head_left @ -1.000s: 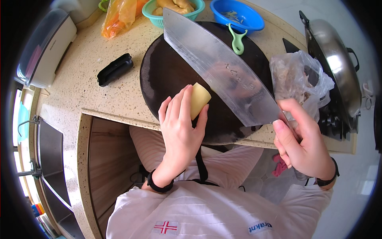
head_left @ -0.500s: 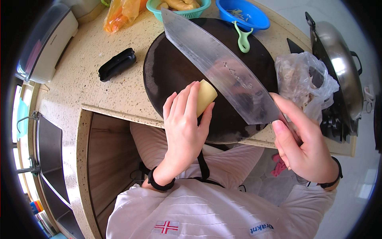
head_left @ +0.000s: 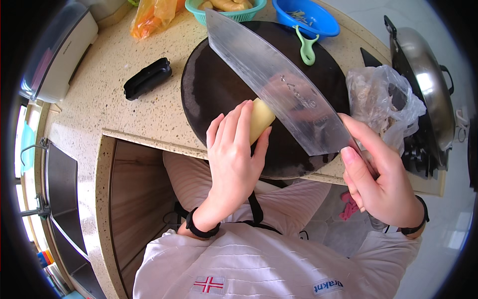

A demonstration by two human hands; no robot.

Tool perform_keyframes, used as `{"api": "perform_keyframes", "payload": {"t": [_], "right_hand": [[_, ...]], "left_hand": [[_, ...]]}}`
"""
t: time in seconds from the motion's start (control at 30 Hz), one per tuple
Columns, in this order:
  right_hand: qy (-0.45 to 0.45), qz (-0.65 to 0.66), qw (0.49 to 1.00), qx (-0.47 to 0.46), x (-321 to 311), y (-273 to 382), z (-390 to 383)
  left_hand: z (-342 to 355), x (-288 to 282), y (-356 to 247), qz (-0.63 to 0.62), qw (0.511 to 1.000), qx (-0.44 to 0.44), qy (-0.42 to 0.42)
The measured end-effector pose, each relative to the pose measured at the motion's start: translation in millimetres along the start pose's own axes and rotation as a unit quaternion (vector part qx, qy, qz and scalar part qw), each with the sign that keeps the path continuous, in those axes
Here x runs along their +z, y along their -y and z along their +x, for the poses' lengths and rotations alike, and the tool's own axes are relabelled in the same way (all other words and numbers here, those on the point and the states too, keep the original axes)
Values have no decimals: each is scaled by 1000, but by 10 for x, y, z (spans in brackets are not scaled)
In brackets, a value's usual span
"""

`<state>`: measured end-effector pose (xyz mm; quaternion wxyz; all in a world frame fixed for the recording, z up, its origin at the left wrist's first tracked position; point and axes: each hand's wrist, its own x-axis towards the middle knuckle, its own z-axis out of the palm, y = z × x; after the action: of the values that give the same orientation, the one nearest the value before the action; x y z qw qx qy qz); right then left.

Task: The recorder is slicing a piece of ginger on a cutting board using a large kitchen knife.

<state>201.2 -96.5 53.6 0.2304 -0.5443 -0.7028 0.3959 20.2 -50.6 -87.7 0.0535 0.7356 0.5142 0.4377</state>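
Your right hand (head_left: pixel 374 174) is clamped on the broad knife (head_left: pixel 281 89) — to its left, your left hand (head_left: pixel 235 158) is clamped on the pale yellow chunk (head_left: pixel 261 119).

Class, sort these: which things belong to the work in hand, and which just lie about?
In use: left hand holding pale yellow piece; right hand holding large knife; dark round board beneath.
Apparently lying about: black tray; orange bag; clear plastic bag; metal cookware.

Lettering (head_left: pixel 328 286) marks shirt (head_left: pixel 269 261), knife (head_left: pixel 279 89) and white appliance (head_left: pixel 70 62).
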Motion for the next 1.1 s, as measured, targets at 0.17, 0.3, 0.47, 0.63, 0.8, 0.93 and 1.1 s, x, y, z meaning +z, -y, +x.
{"api": "perform_keyframes", "payload": {"t": [0.17,0.3,0.47,0.63,0.8,0.93,1.1], "right_hand": [[1,-9,1000,4,4,28,4],[-15,-16,999,28,20,39,-33],[-8,-47,999,17,7,31,-88],[-5,-106,994,-6,11,71,-159],[27,-90,993,64,7,130,-208],[62,-112,986,104,23,154,-156],[89,-106,986,97,-42,234,-28]], "left_hand": [[0,3,1,1,1000,3,-3],[2,1,3,1,1000,5,-1],[9,-3,-3,-1,1000,7,4],[12,-20,-12,-20,1000,6,13],[14,-38,-18,-48,999,-6,17],[37,-45,-7,-67,998,-16,11],[57,-48,-4,-69,997,-29,14]]}}
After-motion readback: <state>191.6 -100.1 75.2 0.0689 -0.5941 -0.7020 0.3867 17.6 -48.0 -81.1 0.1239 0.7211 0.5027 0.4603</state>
